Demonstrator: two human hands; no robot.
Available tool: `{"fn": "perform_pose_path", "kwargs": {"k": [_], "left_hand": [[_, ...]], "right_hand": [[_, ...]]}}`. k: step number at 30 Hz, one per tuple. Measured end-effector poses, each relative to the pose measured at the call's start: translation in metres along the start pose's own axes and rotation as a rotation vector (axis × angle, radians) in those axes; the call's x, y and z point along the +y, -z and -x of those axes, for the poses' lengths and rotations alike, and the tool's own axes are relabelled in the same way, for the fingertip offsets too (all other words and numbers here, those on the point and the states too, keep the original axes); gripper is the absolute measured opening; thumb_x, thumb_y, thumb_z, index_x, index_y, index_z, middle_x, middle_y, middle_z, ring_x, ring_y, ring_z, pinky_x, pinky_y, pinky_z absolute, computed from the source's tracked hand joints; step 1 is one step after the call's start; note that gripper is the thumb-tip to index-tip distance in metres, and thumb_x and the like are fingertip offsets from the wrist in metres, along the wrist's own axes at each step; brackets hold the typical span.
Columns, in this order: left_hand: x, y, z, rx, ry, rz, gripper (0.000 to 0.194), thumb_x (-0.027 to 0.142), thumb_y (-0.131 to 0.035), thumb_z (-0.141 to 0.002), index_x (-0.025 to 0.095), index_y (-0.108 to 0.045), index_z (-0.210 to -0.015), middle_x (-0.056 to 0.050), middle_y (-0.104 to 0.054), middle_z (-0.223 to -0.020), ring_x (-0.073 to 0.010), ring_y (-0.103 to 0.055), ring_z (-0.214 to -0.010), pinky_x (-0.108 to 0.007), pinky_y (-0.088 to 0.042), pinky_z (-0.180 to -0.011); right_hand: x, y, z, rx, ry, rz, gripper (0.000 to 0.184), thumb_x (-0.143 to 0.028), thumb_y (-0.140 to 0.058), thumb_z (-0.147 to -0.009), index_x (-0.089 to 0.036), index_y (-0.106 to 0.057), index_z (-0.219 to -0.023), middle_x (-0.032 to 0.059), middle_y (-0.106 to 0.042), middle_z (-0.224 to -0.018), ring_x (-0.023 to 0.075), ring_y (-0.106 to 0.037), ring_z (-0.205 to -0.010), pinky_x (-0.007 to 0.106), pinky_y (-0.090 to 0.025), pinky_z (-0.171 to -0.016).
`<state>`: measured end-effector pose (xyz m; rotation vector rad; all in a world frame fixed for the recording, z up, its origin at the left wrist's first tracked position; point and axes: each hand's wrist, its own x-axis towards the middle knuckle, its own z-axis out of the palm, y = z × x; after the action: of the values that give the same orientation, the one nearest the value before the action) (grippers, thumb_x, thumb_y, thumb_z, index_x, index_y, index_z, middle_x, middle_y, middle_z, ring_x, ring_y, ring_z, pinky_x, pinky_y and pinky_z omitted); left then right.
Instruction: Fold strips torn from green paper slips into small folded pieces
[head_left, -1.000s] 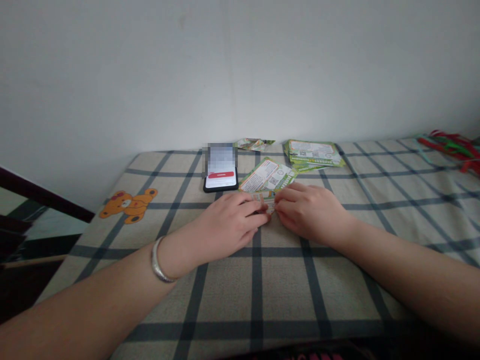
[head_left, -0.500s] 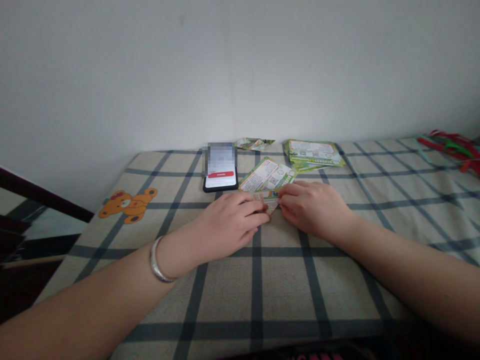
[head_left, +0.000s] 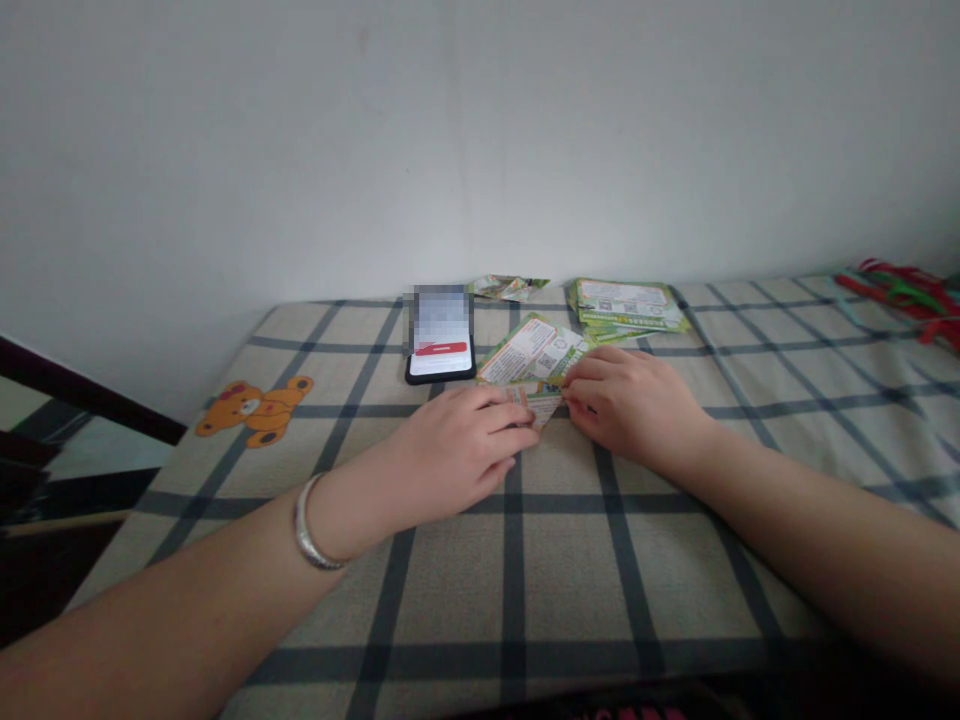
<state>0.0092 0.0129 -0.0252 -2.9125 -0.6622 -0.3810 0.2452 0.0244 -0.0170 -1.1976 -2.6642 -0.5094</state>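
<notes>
Between my two hands is a small folded paper (head_left: 547, 408), printed in green and white, low over the checked cloth. My left hand (head_left: 469, 440), below a silver bangle (head_left: 307, 525), has its fingers closed on the paper's left part and hides some of it. At the right end, my right hand (head_left: 630, 405) pinches the paper between thumb and fingers. Just behind, a flat printed leaflet (head_left: 529, 350) with a green border lies at a slant, its near edge partly covered by the folded paper and my right fingers.
A phone (head_left: 441, 340) with a lit screen lies left of the leaflet. Near the wall are a crumpled or folded paper piece (head_left: 510, 288) and a stack of leaflets (head_left: 630, 305). Red and green strips (head_left: 911, 295) lie far right. A bear picture (head_left: 255, 410) decorates the tablecloth (head_left: 450, 590).
My right hand has shifted slightly right and up, its fingers still on the folded paper, showing a little more of it. My left hand has hardly moved.
</notes>
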Motion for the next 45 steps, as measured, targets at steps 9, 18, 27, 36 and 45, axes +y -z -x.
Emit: {"fn": "perform_pose_path", "kwargs": {"k": [9,18,27,36,45], "left_hand": [[-0.004,-0.002,0.001,-0.016,0.014,0.054,0.032,0.018,-0.052,-0.09,0.021,-0.059,-0.121,0.0,-0.062,-0.125,-0.0212,-0.05,-0.117,-0.04,-0.042,-0.103],[-0.003,0.0,0.003,-0.046,0.035,0.075,0.03,0.019,-0.051,-0.091,0.023,-0.061,-0.119,0.0,-0.062,-0.125,-0.0214,-0.05,-0.117,-0.041,-0.043,-0.103],[-0.006,-0.004,0.001,0.008,0.027,0.109,0.026,0.02,-0.051,-0.091,0.023,-0.063,-0.115,-0.001,-0.063,-0.123,-0.021,-0.051,-0.115,-0.04,-0.042,-0.102],[0.001,-0.005,-0.001,0.034,0.084,0.051,0.023,0.022,-0.052,-0.091,0.023,-0.063,-0.111,-0.003,-0.064,-0.117,-0.0231,-0.054,-0.111,-0.044,-0.041,-0.1],[-0.001,-0.004,-0.004,0.068,0.375,0.022,0.029,0.026,-0.054,-0.089,0.017,-0.058,-0.116,-0.008,-0.062,-0.119,-0.0255,-0.055,-0.109,-0.044,-0.044,-0.094]], "right_hand": [[0.001,-0.003,0.002,0.015,0.006,0.031,0.021,-0.02,-0.051,-0.087,-0.019,-0.066,-0.073,0.0038,-0.066,-0.08,0.0207,-0.057,-0.083,0.033,-0.035,-0.065],[0.003,-0.005,0.004,0.033,0.007,-0.033,0.029,-0.03,-0.047,-0.093,-0.018,-0.066,-0.074,0.0046,-0.065,-0.079,0.0203,-0.057,-0.082,0.033,-0.037,-0.065],[0.008,-0.018,-0.006,0.079,-0.156,-0.291,0.018,-0.035,-0.063,-0.085,-0.017,-0.063,-0.082,0.0062,-0.064,-0.087,0.0207,-0.057,-0.084,0.033,-0.044,-0.074],[0.006,-0.026,-0.008,0.098,-0.092,-0.339,0.033,-0.04,-0.059,-0.088,-0.018,-0.068,-0.11,0.0085,-0.066,-0.111,0.0258,-0.057,-0.102,0.041,-0.046,-0.092],[0.008,-0.028,-0.008,0.117,-0.043,-0.416,0.038,-0.044,-0.061,-0.086,-0.021,-0.068,-0.115,0.009,-0.063,-0.12,0.0261,-0.056,-0.11,0.044,-0.044,-0.098]]}}
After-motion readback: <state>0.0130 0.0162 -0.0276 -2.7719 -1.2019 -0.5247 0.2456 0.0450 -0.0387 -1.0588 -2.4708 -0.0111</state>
